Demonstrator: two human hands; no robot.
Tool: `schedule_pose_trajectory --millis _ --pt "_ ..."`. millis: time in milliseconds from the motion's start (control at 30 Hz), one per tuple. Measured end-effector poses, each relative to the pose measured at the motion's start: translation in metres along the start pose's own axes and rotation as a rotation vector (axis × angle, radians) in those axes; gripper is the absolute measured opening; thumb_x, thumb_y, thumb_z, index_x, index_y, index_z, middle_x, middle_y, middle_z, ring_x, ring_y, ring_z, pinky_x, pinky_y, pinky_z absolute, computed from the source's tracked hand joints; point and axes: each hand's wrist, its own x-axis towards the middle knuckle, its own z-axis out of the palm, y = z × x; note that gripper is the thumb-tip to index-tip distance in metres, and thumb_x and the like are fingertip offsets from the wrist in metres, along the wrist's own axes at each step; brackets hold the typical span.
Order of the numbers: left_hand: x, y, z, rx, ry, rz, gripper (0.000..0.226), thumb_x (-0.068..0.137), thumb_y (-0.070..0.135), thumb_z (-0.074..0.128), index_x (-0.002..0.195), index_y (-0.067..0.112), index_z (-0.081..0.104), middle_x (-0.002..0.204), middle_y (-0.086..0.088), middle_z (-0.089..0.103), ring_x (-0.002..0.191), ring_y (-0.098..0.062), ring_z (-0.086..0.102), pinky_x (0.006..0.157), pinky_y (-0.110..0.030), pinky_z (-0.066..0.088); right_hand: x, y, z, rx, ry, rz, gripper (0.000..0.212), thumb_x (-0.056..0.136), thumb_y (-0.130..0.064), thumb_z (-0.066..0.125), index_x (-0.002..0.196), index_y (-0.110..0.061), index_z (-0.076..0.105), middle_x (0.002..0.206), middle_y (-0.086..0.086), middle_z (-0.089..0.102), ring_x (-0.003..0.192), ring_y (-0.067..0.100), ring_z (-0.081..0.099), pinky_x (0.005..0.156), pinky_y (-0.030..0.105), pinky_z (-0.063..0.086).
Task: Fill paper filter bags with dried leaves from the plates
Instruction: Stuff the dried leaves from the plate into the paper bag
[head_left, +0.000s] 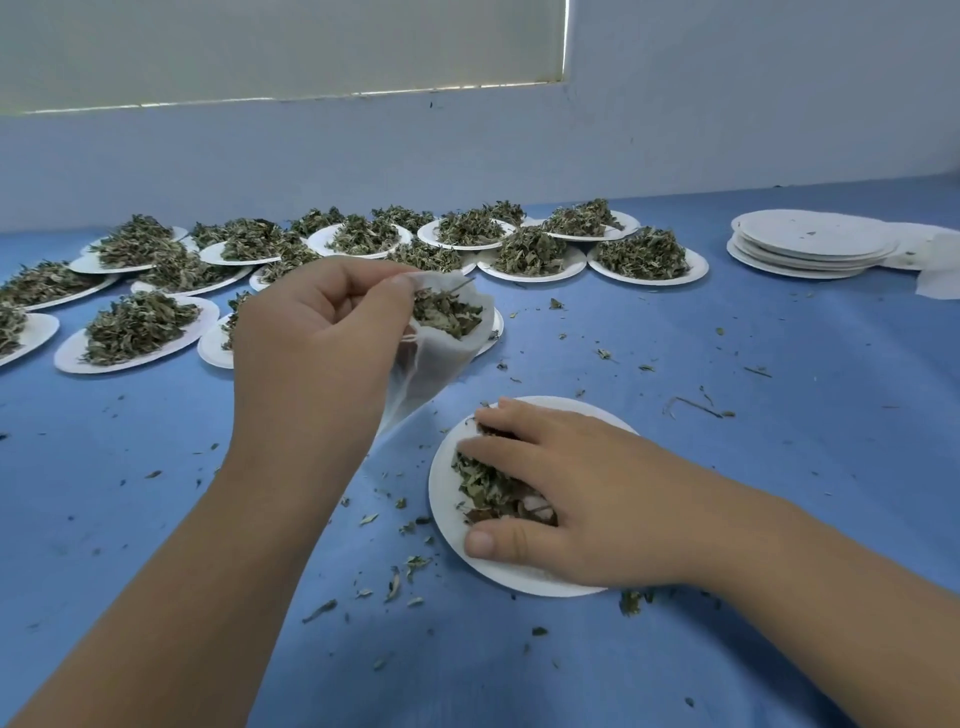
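My left hand (317, 332) pinches the rim of a white paper filter bag (441, 358) and holds it up above the blue table, mouth open, with dried leaves showing inside. Below it to the right sits a white paper plate (452, 525) with a small heap of dried leaves (488, 488). My right hand (561, 493) lies over that heap, fingers and thumb curled round the leaves.
Several white plates heaped with dried leaves (644, 257) stand in rows along the back and left. A stack of empty plates (810, 244) and loose white filter bags (940, 270) lie at the back right. Leaf crumbs are scattered over the blue tablecloth (727, 467).
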Motion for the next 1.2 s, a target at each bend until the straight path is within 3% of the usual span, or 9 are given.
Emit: schedule_pose_trajectory --millis 67,167,267,467,533,633,833,1033,1200 --pt "-0.0001 0.0002 0.0004 -0.018 0.001 -0.007 0.019 0.089 0.004 0.062 0.079 0.016 0.073 0.045 0.010 0.050 0.038 -0.002 0.037 0.040 -0.012 0.033 -0.0040 0.0012 -0.0010 0.022 -0.026 0.016 0.085 0.073 -0.085 0.019 0.143 -0.038 0.033 0.153 -0.019 0.020 0.139 0.005 0.022 0.106 0.029 0.030" --pt "0.0000 -0.0004 0.0001 -0.005 -0.001 -0.002 0.020 0.088 0.004 0.062 0.079 0.017 0.073 0.045 0.011 0.051 0.039 -0.002 0.038 0.041 -0.012 0.034 -0.0076 0.0024 -0.0028 0.012 -0.019 0.011 0.077 0.077 -0.083 0.026 0.139 -0.039 0.038 0.137 -0.021 0.037 0.125 0.004 0.038 0.100 0.031 0.041" --pt "0.0005 -0.0015 -0.0005 -0.010 -0.002 0.000 0.021 0.088 0.004 0.062 0.077 0.018 0.073 0.046 0.010 0.052 0.039 -0.003 0.039 0.041 -0.012 0.034 -0.0073 0.0026 -0.0042 -0.006 0.050 -0.011 0.070 0.080 -0.079 0.033 0.136 -0.038 0.041 0.128 -0.019 0.043 0.117 0.006 0.043 0.098 0.032 0.041" --pt "0.0005 -0.0046 -0.0003 0.058 -0.012 0.034 0.021 0.084 0.015 0.064 0.072 0.029 0.075 0.047 0.012 0.054 0.040 -0.004 0.038 0.042 -0.015 0.033 -0.0009 0.0011 0.0025 -0.034 0.033 -0.122 0.068 0.087 -0.071 0.034 0.148 -0.044 0.021 0.158 -0.013 0.013 0.143 0.009 0.013 0.114 0.033 0.018" --pt "0.0003 -0.0047 0.0001 0.048 -0.008 0.028 0.023 0.086 0.013 0.065 0.072 0.028 0.074 0.047 0.011 0.052 0.039 -0.004 0.037 0.042 -0.014 0.033 -0.0001 0.0004 0.0046 -0.034 0.033 -0.175 0.060 0.092 -0.063 0.036 0.148 -0.041 0.027 0.157 -0.011 0.018 0.142 0.008 0.012 0.112 0.031 0.016" --pt "-0.0008 -0.0039 0.0003 0.067 -0.017 0.035 0.019 0.087 0.011 0.064 0.078 0.024 0.074 0.047 0.012 0.052 0.039 -0.003 0.038 0.042 -0.013 0.033 -0.0005 0.0008 0.0041 -0.016 0.049 -0.194 0.049 0.096 -0.053 0.041 0.142 -0.036 0.042 0.149 -0.014 0.033 0.135 0.008 0.028 0.110 0.029 0.023" --pt "-0.0005 -0.0061 0.0010 0.059 -0.018 0.021 0.024 0.086 0.012 0.066 0.070 0.029 0.074 0.047 0.012 0.051 0.039 -0.004 0.037 0.041 -0.013 0.033 -0.0044 0.0038 0.0001 0.065 0.121 -0.156 0.028 0.094 -0.039 0.055 0.117 -0.030 0.066 0.114 -0.014 0.056 0.104 0.003 0.048 0.089 0.030 0.042" --pt "0.0001 -0.0076 0.0003 0.074 -0.018 0.033 0.018 0.083 0.019 0.065 0.072 0.030 0.074 0.047 0.013 0.053 0.040 -0.003 0.038 0.042 -0.016 0.033 0.0000 -0.0007 0.0021 0.033 0.124 -0.220 0.045 0.095 -0.039 0.054 0.138 -0.027 0.051 0.142 -0.010 0.046 0.127 0.011 0.044 0.102 0.038 0.037" --pt "-0.0010 -0.0066 0.0022 0.077 -0.030 0.034 0.019 0.087 0.013 0.065 0.075 0.026 0.073 0.046 0.012 0.052 0.039 -0.003 0.039 0.042 -0.013 0.033 0.0006 -0.0008 0.0028 -0.023 0.089 -0.184 0.042 0.098 -0.045 0.044 0.137 -0.029 0.052 0.144 -0.015 0.044 0.131 0.007 0.037 0.108 0.034 0.029"
